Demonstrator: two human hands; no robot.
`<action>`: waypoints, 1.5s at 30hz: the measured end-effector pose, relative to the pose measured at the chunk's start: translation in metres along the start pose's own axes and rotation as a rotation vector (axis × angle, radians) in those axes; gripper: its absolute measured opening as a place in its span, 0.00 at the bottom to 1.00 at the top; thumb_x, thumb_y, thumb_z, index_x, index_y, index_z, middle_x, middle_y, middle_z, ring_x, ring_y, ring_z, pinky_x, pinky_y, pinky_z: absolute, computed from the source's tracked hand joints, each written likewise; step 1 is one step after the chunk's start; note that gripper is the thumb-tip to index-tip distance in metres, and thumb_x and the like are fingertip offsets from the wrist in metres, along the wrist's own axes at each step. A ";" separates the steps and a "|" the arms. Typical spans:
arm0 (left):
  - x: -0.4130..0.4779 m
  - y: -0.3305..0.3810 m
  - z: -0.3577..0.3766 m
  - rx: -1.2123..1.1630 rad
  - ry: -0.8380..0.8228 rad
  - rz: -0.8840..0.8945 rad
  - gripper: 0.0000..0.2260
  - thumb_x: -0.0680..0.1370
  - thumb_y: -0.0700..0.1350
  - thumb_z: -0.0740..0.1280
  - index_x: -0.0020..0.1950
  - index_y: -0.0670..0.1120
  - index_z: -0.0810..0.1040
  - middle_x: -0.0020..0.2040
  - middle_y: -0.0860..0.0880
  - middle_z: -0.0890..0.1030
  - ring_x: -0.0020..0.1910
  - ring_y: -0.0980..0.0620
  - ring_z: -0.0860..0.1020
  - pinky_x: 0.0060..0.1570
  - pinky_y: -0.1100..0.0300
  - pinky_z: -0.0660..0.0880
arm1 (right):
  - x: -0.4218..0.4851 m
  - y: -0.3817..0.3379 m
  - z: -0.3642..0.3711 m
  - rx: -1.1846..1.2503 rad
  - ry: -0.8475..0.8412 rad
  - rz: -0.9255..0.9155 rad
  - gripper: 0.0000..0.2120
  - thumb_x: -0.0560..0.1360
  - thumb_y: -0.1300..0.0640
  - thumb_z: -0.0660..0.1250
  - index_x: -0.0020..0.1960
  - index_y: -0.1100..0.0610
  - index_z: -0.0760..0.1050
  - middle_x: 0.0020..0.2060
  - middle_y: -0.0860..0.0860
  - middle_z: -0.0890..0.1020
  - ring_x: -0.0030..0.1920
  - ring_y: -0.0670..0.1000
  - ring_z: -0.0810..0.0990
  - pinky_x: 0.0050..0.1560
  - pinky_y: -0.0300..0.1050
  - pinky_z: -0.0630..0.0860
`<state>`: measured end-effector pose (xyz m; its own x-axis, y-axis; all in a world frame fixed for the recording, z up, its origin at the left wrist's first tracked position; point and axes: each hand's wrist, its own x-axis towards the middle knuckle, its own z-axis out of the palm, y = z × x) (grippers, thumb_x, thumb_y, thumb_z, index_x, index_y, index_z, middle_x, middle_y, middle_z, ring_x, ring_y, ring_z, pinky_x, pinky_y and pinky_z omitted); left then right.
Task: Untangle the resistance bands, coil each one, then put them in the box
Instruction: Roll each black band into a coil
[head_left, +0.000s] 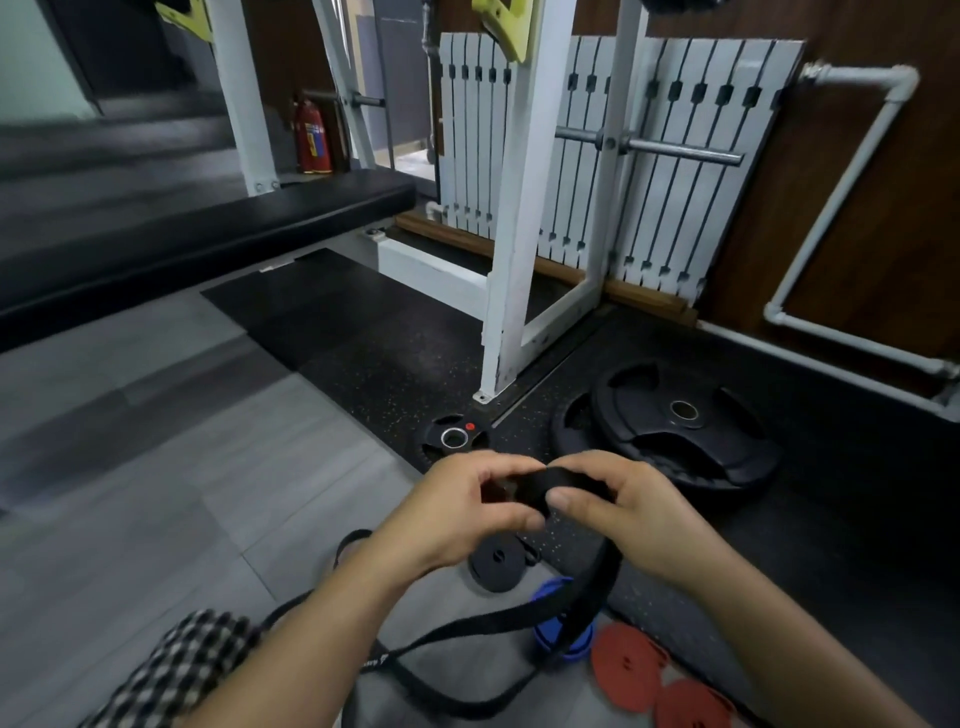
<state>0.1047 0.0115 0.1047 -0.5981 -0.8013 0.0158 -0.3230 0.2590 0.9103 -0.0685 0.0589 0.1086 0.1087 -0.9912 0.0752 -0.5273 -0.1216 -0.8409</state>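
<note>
Both hands hold one black resistance band (540, 486) in front of me, its end rolled into a small coil between the fingers. My left hand (457, 512) grips the coil from the left. My right hand (618, 512) pinches it from the right with thumb and fingers. The loose part of the band (467, 631) hangs down and loops over the floor. A coiled black band (497, 564) lies on the floor under my hands. A coiled blue band (558, 621) and two coiled red bands (626, 665) lie at the lower right. No box shows in view.
Two stacked black weight plates (675, 431) lie on the rubber mat to the right, and a small plate (453, 436) just beyond my hands. A white rack upright (511, 291) stands ahead, a black bench pad (208, 234) to the left, a radiator behind.
</note>
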 end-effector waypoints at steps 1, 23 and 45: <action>0.002 0.002 0.003 0.014 0.052 0.012 0.16 0.68 0.39 0.75 0.45 0.61 0.79 0.46 0.52 0.79 0.47 0.55 0.77 0.53 0.59 0.74 | -0.001 -0.002 -0.002 0.070 0.001 0.003 0.10 0.73 0.61 0.69 0.46 0.45 0.77 0.40 0.44 0.79 0.39 0.35 0.76 0.41 0.27 0.69; 0.009 0.009 0.018 -1.052 0.121 -0.176 0.14 0.70 0.31 0.64 0.55 0.36 0.74 0.48 0.40 0.80 0.42 0.50 0.83 0.44 0.61 0.81 | 0.000 -0.002 0.008 0.450 0.237 0.099 0.07 0.71 0.60 0.69 0.48 0.50 0.79 0.42 0.50 0.85 0.45 0.48 0.82 0.47 0.38 0.78; 0.017 0.013 0.023 -0.559 0.168 -0.141 0.14 0.72 0.32 0.67 0.55 0.43 0.77 0.46 0.42 0.78 0.39 0.52 0.79 0.34 0.66 0.77 | 0.001 -0.003 -0.003 0.522 0.376 0.139 0.12 0.70 0.65 0.70 0.41 0.48 0.79 0.33 0.44 0.84 0.36 0.40 0.81 0.43 0.36 0.78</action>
<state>0.0736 0.0141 0.1073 -0.4383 -0.8935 -0.0974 0.0712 -0.1425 0.9872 -0.0698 0.0585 0.1127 -0.2829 -0.9579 0.0496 -0.0272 -0.0437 -0.9987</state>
